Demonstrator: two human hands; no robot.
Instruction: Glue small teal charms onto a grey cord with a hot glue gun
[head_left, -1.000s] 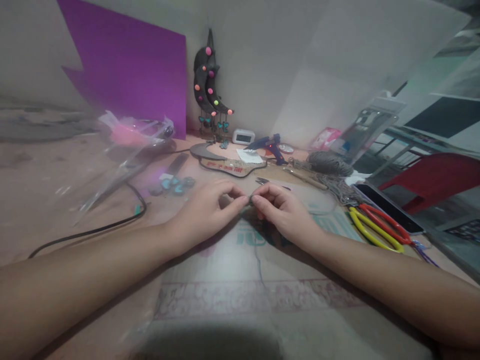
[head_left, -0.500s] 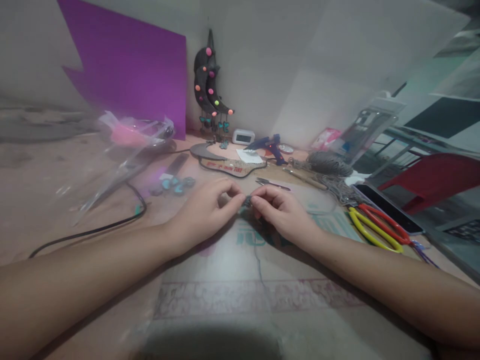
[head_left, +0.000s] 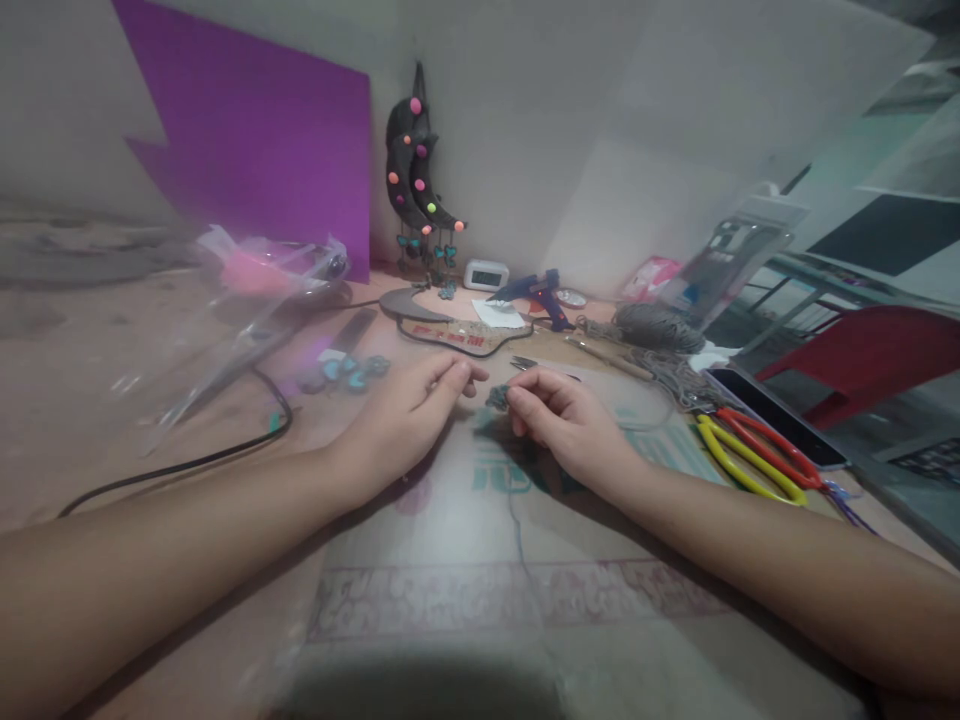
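Note:
Between the thumb and index finger of my right hand (head_left: 562,415) is a small grey-green piece (head_left: 497,397) that looks like yarn work; its details are too small to make out. My left hand (head_left: 431,405) is just left of it, apart from the piece, with the thumb pressed on the index finger. Whatever those fingers pinch, if anything, is hidden. Beyond my left hand lie several small teal and grey pieces (head_left: 352,372). Small pointed snips (head_left: 525,362) lie partly behind my right hand.
On the right are yellow-and-red-handled scissors (head_left: 750,460), a phone (head_left: 776,415) and grey yarn (head_left: 656,328). A blue glue gun (head_left: 551,300), a white clock (head_left: 486,275) and a hanging moon ornament (head_left: 412,170) stand at the back. A black cable (head_left: 195,463) and plastic bag (head_left: 247,290) lie left.
My left hand has let go of the small piece and drawn back slightly left, thumb now lying against its fingers. My right hand still holds the piece, which shows more fully.

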